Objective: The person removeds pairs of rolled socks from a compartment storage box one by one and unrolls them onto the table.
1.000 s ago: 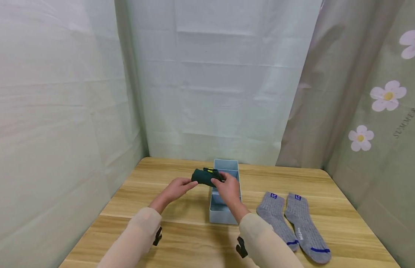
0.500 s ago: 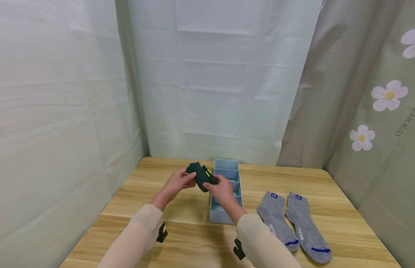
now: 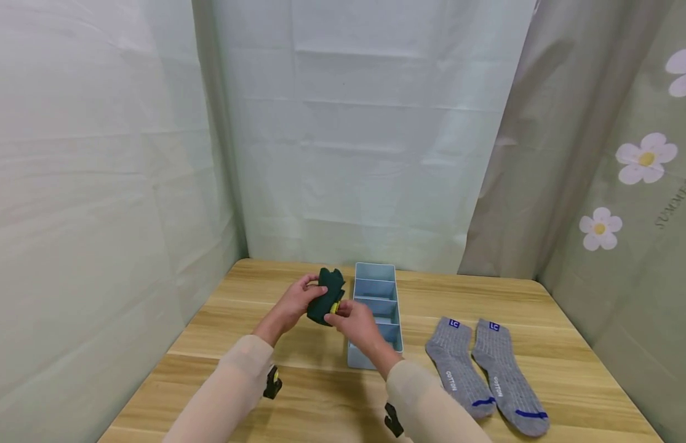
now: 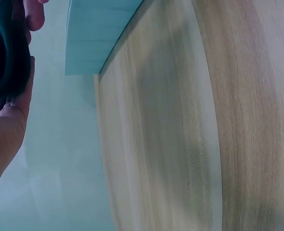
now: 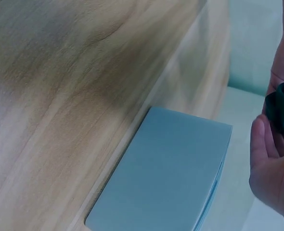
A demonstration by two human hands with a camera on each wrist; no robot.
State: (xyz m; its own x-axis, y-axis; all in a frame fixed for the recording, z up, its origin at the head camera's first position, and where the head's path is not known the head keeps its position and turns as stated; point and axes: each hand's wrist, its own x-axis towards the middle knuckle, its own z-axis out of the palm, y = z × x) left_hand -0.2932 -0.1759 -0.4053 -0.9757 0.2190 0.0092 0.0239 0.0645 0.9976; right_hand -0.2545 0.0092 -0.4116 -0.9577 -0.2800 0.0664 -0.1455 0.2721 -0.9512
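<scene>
Left of the box (image 3: 360,358), left hand (image 3: 295,303) grips green bundle (image 3: 323,299) and right hand (image 3: 355,321) pinches its yellow edge (image 3: 335,307), step apparently folding it snug, next move seeming to want a steady left hold as that edge is tucked.

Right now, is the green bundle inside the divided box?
No: in the head view, the left hand and right hand hold the green bundle left of the divided box.

Dk-grn roll (image 3: 325,301) turned from crosswise to steep & shifted L of blue box (image 3: 360,357), R hand (image 3: 356,322) lower.
</scene>
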